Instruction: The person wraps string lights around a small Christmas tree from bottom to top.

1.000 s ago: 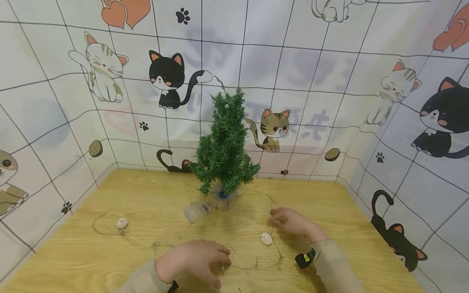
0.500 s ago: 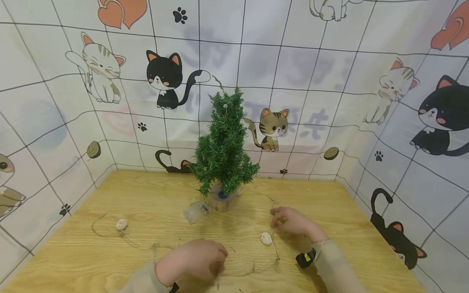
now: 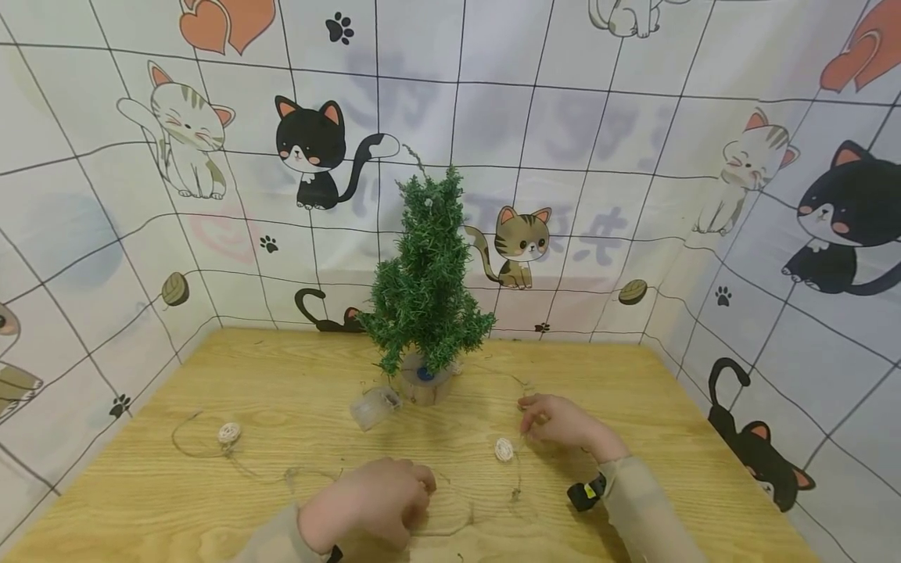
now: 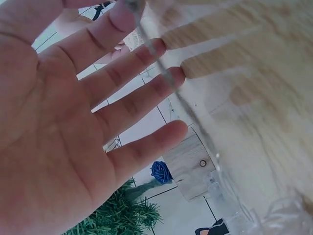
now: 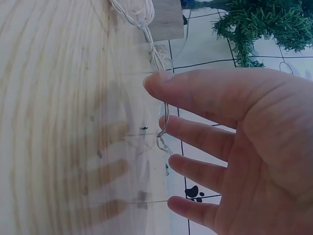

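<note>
A thin light string [image 3: 443,535] lies across the tabletop in front of a small green artificial tree [image 3: 425,274]. My left hand [image 3: 380,500] pinches the string near the front of the table. In the left wrist view, the wire [image 4: 188,110] slants away from the index fingertip, the other fingers spread; the thumb tip is cut off. My right hand [image 3: 566,426] hovers low at the right stretch. Its thumb and fingers are fairly straight, with a gap between, and the wire [image 5: 166,105] passes against them. A white wicker ball [image 3: 504,450] lies left of this hand.
Another white wicker ball [image 3: 228,433] lies on the left with more wire. A clear plastic case [image 3: 375,408] sits beside the tree's round wooden base [image 3: 425,391]. A cat-print cloth [image 3: 598,141] encloses the back and sides of the wooden table [image 3: 267,367].
The front stretch of string has shifted left along with my left hand, whose fingers have closed in. The wire's right bend and the nearby wicker ball have slid left. My right hand stays nearly still.
</note>
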`<state>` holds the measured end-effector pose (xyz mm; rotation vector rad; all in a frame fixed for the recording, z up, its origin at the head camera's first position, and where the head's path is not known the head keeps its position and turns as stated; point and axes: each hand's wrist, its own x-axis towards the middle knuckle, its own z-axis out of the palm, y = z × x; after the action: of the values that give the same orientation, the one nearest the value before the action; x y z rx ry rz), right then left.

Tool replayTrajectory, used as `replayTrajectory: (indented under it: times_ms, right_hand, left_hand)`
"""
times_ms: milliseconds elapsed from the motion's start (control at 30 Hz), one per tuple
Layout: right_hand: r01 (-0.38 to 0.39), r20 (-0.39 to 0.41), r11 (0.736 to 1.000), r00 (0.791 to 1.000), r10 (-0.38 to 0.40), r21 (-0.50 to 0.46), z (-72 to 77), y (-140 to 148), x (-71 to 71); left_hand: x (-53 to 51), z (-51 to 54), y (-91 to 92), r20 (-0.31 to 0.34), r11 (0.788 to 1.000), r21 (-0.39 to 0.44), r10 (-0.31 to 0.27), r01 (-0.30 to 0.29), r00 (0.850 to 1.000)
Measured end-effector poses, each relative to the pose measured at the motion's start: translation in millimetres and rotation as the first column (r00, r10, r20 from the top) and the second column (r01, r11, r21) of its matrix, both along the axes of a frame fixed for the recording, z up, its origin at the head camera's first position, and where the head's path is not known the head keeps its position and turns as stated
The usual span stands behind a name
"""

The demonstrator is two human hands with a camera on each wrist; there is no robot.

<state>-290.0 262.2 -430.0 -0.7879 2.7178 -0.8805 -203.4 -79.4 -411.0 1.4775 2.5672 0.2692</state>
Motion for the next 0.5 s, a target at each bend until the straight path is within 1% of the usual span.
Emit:
replayTrajectory:
  times_ms: [67, 133, 167, 233, 267, 300, 367, 400, 467, 500]
  right_hand:
    - [0.009, -0.012, 1.000, 1.000, -0.009, 0.007, 0.4, 0.3, 0.0]
    - [0.026, -0.017, 1.000, 1.000, -0.026, 0.004, 0.2, 0.2, -0.7]
    - [0.034, -0.019, 0.999, 0.999, -0.034, 0.001, 0.0, 0.0, -1.1]
    - [0.058, -0.018, 0.998, 0.998, -0.058, -0.017, -0.3, -0.9, -1.9]
    - [0.066, -0.022, 0.997, 0.998, -0.067, -0.026, -0.2, -1.3, -2.2]
    - [0.066, -0.033, 0.997, 0.997, -0.067, -0.033, -0.1, -1.8, -2.5]
    - [0.069, -0.050, 0.996, 0.996, -0.071, -0.054, 1.1, -2.4, -2.4]
    - [0.068, -0.057, 0.996, 0.996, -0.072, -0.065, 2.1, -2.7, -2.1]
    - [0.051, -0.083, 0.995, 0.995, -0.058, -0.081, 4.2, -2.4, -1.2]
    - [0.041, -0.096, 0.995, 0.994, -0.050, -0.087, 5.3, -2.3, -0.7]
  left_hand:
    - [-0.2, 1.0, -1.4, 0.035, 0.999, 0.022, 0.023, -0.024, 0.999]
    - [-0.6, 4.1, -3.8, 0.095, 0.997, 0.047, 0.062, -0.066, 0.994]
    - [-0.8, 6.0, -5.6, 0.132, 0.994, 0.060, 0.087, -0.095, 0.987]
    - [-2.7, 10.8, -10.4, 0.215, 0.985, 0.088, 0.123, -0.145, 0.969]
    - [-3.7, 13.3, -13.4, 0.244, 0.980, 0.101, 0.144, -0.173, 0.959]
    - [-5.2, 16.0, -16.4, 0.261, 0.975, 0.112, 0.156, -0.190, 0.953]
    - [-8.4, 21.1, -22.7, 0.274, 0.967, 0.132, 0.177, -0.219, 0.945]
    - [-10.3, 23.6, -25.7, 0.266, 0.964, 0.141, 0.183, -0.226, 0.947]
    - [-13.0, 28.9, -31.0, 0.226, 0.959, 0.157, 0.198, -0.236, 0.954]
    - [-14.5, 31.3, -33.1, 0.201, 0.958, 0.174, 0.192, -0.228, 0.961]
